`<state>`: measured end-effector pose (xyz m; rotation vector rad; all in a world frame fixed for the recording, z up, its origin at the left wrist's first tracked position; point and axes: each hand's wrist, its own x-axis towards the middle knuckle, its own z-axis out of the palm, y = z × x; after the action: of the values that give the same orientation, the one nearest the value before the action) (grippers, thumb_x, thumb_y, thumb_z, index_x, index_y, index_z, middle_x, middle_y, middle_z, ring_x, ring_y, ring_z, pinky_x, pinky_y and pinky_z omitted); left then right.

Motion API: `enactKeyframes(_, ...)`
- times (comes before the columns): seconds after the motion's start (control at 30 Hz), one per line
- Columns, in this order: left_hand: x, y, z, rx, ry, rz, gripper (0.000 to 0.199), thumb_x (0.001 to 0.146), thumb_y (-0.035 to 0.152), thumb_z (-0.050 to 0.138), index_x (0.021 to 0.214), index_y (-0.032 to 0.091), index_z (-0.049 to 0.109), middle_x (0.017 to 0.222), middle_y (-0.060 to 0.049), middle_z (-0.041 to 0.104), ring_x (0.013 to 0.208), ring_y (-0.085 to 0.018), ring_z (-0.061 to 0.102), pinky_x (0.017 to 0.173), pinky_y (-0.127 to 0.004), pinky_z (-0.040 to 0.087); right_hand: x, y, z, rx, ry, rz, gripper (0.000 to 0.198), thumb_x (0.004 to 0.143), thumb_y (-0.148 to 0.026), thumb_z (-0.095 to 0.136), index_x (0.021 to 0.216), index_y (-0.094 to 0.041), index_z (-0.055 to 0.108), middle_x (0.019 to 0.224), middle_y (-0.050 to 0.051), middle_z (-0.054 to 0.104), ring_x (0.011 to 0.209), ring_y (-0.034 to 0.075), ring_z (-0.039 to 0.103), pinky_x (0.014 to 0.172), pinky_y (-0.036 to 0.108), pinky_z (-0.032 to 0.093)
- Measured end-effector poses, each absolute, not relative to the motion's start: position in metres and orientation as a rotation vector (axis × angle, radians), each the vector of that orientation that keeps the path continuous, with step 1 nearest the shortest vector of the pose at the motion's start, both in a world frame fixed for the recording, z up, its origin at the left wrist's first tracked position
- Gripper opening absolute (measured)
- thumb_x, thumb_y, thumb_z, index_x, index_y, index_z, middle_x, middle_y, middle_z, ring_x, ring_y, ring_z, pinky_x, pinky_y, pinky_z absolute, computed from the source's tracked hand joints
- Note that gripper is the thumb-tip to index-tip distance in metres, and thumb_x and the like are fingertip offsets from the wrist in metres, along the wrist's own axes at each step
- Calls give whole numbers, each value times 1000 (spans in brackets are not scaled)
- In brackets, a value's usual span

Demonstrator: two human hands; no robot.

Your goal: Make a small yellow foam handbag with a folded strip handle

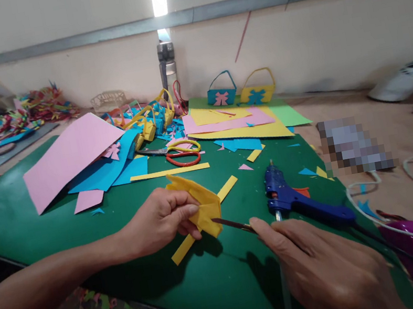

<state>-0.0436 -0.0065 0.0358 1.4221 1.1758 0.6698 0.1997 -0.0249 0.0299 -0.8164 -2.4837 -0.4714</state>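
Holding a yellow paper piece (pixel 203 197) over the tabletop (pixel 63 227), between its front and back edges. Already folded, by the look of it, but not yet like the blue bag (pixel 222 96) by the back edge, with its loop handle (pixel 222 73) and pink bow (pixel 221 99). Pinching the paper in the left hand (pixel 163 212); holding a thin dark tool (pixel 238 224) in the right hand (pixel 320 257), with a closed grip, seemingly touching the paper

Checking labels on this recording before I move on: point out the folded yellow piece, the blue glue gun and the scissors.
Folded yellow piece (pixel 210 210): head view, on its broad face.
Blue glue gun (pixel 295 203): head view, where body meets handle.
Scissors (pixel 160 152): head view, on the blades near the handles.
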Motion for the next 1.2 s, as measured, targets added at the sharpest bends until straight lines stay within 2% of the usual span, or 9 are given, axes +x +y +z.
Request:
enactKeyframes(0.13, -43, -7, 35, 1417, 1156, 652, 25, 85, 35, 51, 76, 12, 56, 65, -7, 69, 66, -18, 70, 60, -24, 54, 202, -24, 31, -814, -2468, -441, 34, 87, -9, 37, 108, -12, 63, 77, 9, 67, 69, 18, 64, 59, 28, 51)
enactKeyframes(0.27, -43, -7, 34, 1405, 1136, 663, 24, 84, 34, 52, 76, 12, 56, 65, -7, 69, 65, -18, 70, 59, -24, 54, 197, -24, 29, -845, -2405, -448, 33, 86, -7, 38, 104, -13, 65, 74, 7, 67, 64, 17, 64, 55, 26, 49)
enactKeyframes(0.6, -41, -7, 30, 1392, 1100, 676, 21, 84, 30, 50, 82, 10, 58, 71, -9, 69, 69, -20, 71, 62, -26, 56, 196, -22, 23, -820, -2371, -469, 30, 84, -3, 41, 105, -10, 61, 72, 6, 66, 62, 16, 63, 55, 27, 48)
enactKeyframes(0.83, -40, -8, 29, 1381, 1083, 716, 20, 83, 29, 53, 75, 11, 55, 69, -8, 68, 66, -20, 71, 61, -26, 57, 195, -24, 29, -827, -2378, -463, 33, 85, -6, 37, 103, -12, 64, 73, 6, 67, 62, 16, 63, 55, 26, 48)
enactKeyframes(1.03, -43, -6, 32, 1353, 1116, 750, 20, 84, 29, 54, 79, 10, 58, 66, -8, 70, 65, -18, 70, 58, -22, 54, 196, -24, 28, -844, -2392, -458, 32, 86, -5, 37, 101, -11, 64, 72, 6, 66, 62, 15, 63, 54, 24, 46)
enactKeyframes(1.2, -45, -4, 40, 1253, 1088, 746, 14, 81, 25, 59, 79, 10, 60, 62, -4, 70, 57, -14, 68, 49, -17, 49, 197, -25, 29, -831, -2427, -449, 31, 86, -6, 38, 103, -10, 64, 72, 7, 67, 63, 16, 63, 54, 26, 46)
